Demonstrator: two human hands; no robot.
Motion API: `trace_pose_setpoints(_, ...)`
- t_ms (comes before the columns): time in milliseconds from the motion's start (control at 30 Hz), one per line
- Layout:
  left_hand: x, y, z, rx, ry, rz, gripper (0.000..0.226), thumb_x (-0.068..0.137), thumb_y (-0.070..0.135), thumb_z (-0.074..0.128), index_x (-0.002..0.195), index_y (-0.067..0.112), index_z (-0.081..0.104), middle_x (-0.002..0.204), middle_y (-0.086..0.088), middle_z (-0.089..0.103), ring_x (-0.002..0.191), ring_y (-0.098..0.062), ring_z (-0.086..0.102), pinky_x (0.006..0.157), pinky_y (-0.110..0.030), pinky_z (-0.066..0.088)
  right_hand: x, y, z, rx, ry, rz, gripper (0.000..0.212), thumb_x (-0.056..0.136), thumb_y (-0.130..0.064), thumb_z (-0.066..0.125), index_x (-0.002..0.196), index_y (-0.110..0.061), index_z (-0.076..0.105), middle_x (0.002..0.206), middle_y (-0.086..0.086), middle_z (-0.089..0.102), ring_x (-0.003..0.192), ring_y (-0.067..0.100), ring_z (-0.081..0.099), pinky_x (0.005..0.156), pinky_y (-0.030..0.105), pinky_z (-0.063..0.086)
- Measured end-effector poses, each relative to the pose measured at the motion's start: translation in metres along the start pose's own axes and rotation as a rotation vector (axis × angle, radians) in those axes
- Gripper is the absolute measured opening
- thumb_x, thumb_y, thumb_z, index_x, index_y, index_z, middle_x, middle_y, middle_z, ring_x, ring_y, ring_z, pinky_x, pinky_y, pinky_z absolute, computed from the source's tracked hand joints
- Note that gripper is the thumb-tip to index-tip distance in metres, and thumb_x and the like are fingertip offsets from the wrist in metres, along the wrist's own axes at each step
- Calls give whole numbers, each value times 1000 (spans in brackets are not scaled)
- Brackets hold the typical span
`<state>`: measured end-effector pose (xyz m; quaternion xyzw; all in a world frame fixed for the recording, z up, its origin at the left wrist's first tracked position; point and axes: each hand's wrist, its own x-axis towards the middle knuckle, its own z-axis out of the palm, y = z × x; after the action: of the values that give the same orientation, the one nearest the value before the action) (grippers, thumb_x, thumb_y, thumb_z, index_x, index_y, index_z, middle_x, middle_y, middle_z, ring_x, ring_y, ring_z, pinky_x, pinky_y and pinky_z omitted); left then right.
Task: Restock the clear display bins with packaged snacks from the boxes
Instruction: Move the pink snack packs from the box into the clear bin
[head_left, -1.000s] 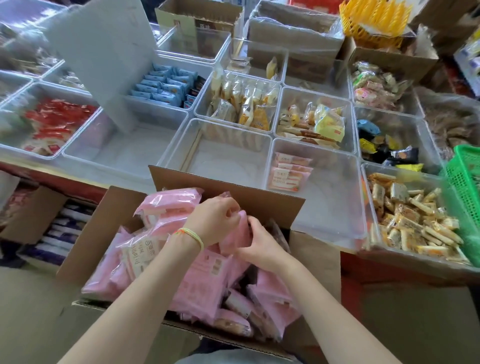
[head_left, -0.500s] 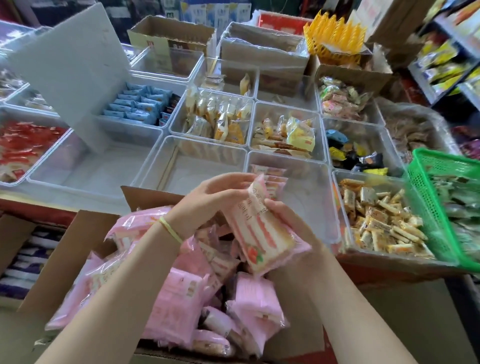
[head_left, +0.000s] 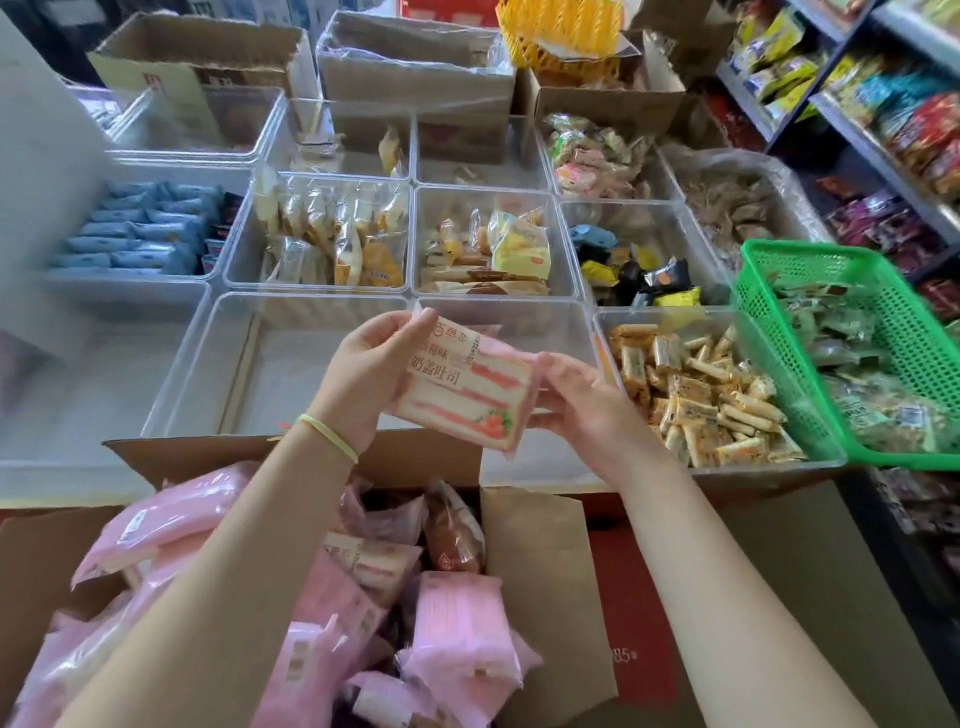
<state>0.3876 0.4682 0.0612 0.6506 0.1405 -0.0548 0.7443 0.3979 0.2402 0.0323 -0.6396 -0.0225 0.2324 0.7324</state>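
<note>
Clear bins (head_left: 587, 312) packed edge to edge across the counter, a green basket (head_left: 831, 291) at the right end, shelves of bagged snacks (head_left: 893, 109) beyond, cardboard boxes along the back. Both hands are up over the near middle bin: left hand (head_left: 363, 374) grips the pink sandwich packet (head_left: 467, 387) at its left edge, right hand (head_left: 582, 400) pinches the right edge (print facing up). Half a second ago that packet hung lower, over the open box (head_left: 535, 571) of pink packs; now it is lifted, flatter, over the bin.
</note>
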Motion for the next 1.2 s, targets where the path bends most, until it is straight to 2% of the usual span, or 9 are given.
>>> trace_pose_setpoints(67,15,-5,4,-18,13,-8,34,83,44,70,96,13,72,90,-6,70,80,-19,68,71,-39,58,12,-4,-8,-147,176,-69,23,97,-35,61,103,-21,77,91,4,73,84,15,64,72,30,51)
trace_pose_setpoints(200,49,-16,-3,104,22,-25,10,85,22,75,91,13,76,88,-3,74,78,-13,66,63,-22,53,41,-3,-28,-409,343,-132,6,91,-24,73,86,-25,76,71,-15,66,66,0,53,60,16,44)
trace_pose_setpoints(333,91,-39,-10,642,116,60,7,79,19,81,86,17,80,76,5,72,61,0,58,61,-16,47,87,27,-40,-526,372,-47,10,89,-14,74,83,-21,71,72,-5,64,62,9,56,59,27,49)
trace_pose_setpoints(467,128,-61,-7,1202,91,62,10,85,22,70,87,24,80,89,4,70,84,-18,64,79,-31,54,126,67,-41,-539,422,51,7,91,-11,70,85,-16,69,75,8,70,68,24,69,68,38,61)
trace_pose_setpoints(667,158,-101,-2,1648,60,3,20,85,19,61,101,22,73,103,-3,65,94,-27,65,70,-29,45,154,117,-41,-485,459,192,13,91,-5,64,82,-14,66,78,9,68,53,19,63,63,40,61)
trace_pose_setpoints(800,168,-111,-2,1717,18,21,23,89,11,56,106,15,71,110,-6,64,101,-30,65,77,-32,48,163,135,-41,-462,441,272,7,94,-8,60,96,-14,64,90,10,72,54,17,65,63,36,57)
trace_pose_setpoints(900,169,-112,0,1722,6,38,26,90,7,51,106,15,70,109,-6,65,100,-31,64,74,-32,45,165,140,-42,-462,384,315,43,95,-4,49,134,-21,53,92,0,70,63,19,67,57,27,52)
trace_pose_setpoints(1000,163,-109,0,1628,24,56,28,94,17,48,109,21,72,108,-4,63,97,-29,64,74,-33,47,156,134,-40,-428,348,306,64,96,-2,48,152,-30,34,106,0,68,73,22,70,59,27,53)
trace_pose_setpoints(1200,100,-65,6,1303,75,234,23,94,32,52,94,23,73,92,3,58,86,-19,55,72,-28,43,92,95,-18,-398,311,132,27,96,-9,57,121,-18,60,100,3,69,72,15,68,60,26,55)
